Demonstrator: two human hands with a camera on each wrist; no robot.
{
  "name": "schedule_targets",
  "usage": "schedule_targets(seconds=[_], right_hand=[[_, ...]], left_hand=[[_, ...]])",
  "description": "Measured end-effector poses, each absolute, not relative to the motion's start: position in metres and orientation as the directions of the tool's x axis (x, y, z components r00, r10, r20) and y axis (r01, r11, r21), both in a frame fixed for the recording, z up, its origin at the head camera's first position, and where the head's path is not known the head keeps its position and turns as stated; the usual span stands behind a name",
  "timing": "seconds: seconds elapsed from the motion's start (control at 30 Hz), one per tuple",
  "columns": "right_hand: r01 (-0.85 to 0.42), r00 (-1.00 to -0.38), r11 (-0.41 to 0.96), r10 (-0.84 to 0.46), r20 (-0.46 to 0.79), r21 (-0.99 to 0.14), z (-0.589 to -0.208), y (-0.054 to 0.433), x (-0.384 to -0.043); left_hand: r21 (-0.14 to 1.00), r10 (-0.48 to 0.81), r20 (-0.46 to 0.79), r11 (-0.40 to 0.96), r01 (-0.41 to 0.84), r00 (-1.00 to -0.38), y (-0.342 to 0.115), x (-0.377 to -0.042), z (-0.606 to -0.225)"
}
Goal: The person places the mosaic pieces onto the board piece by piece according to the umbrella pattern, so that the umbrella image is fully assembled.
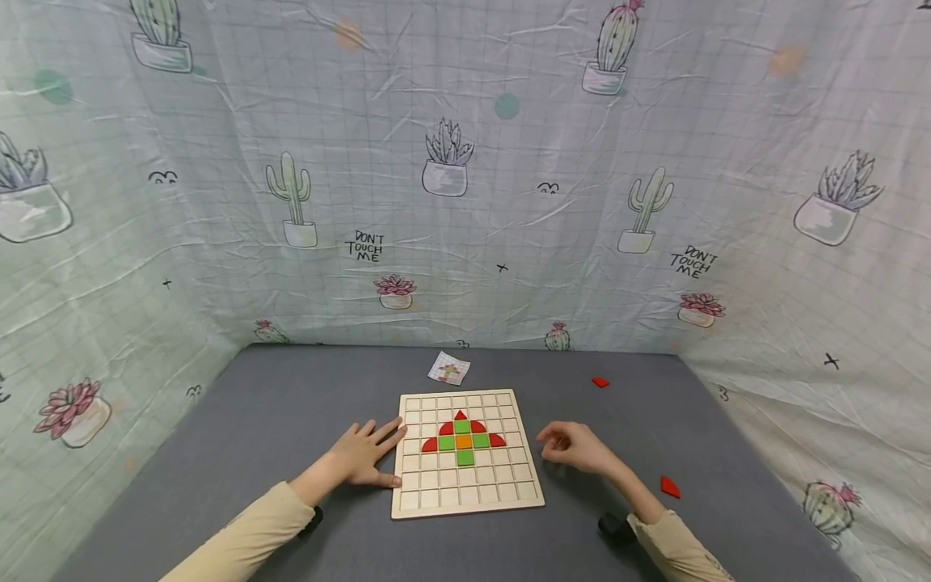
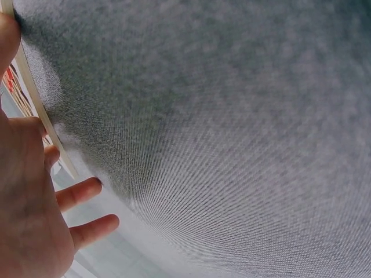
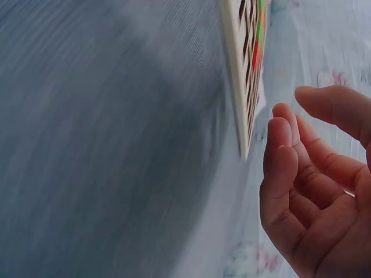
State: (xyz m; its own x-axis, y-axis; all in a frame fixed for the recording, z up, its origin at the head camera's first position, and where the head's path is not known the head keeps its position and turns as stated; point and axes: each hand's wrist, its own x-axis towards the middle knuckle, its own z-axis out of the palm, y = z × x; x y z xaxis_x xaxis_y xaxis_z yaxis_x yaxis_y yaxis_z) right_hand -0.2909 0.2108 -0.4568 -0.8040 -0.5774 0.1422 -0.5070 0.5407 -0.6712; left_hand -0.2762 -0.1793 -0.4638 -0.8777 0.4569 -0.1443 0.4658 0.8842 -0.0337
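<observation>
A square wooden grid board [image 1: 429,493] lies on the grey table in front of me. In its cells sit an orange square [image 1: 464,441], several green squares [image 1: 465,457], a red triangle [image 1: 461,415] on top and several red rounded pieces [image 1: 430,444]. My left hand [image 1: 358,454] is spread at the board's left edge, with thumb and fingertips touching the rim. To the right of the board hovers my right hand [image 1: 576,447], its fingers loosely bent; the right wrist view shows a gap between thumb [image 3: 330,104] and fingers, with nothing held.
Behind the board lies a small pattern card [image 1: 449,369]. One loose red piece [image 1: 600,381] is at the back right, and another red piece [image 1: 670,487] lies beside my right forearm. A cactus-print curtain [image 1: 465,162] encloses the table's back and sides.
</observation>
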Motion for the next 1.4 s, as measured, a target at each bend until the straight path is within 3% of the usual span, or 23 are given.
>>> schedule_targets(seconds=[0.67,0.87,1.4], right_hand=[[-0.311,-0.898,0.673,-0.439,-0.024,-0.671,-0.461,0.301,-0.293],[-0.254,-0.891,0.666,-0.444,-0.1,-0.701,-0.456,0.315,-0.296],[-0.267,-0.878,0.683,-0.463,-0.12,-0.68,-0.457,0.313,-0.3]], left_hand=[[-0.022,0.461,-0.139,0.883,0.468,-0.876,-0.18,-0.275,-0.464],[-0.015,0.458,-0.141,0.885,0.465,-0.878,-0.179,-0.275,-0.463],[-0.012,0.462,-0.144,0.884,0.468,-0.875,-0.18,-0.276,-0.464]])
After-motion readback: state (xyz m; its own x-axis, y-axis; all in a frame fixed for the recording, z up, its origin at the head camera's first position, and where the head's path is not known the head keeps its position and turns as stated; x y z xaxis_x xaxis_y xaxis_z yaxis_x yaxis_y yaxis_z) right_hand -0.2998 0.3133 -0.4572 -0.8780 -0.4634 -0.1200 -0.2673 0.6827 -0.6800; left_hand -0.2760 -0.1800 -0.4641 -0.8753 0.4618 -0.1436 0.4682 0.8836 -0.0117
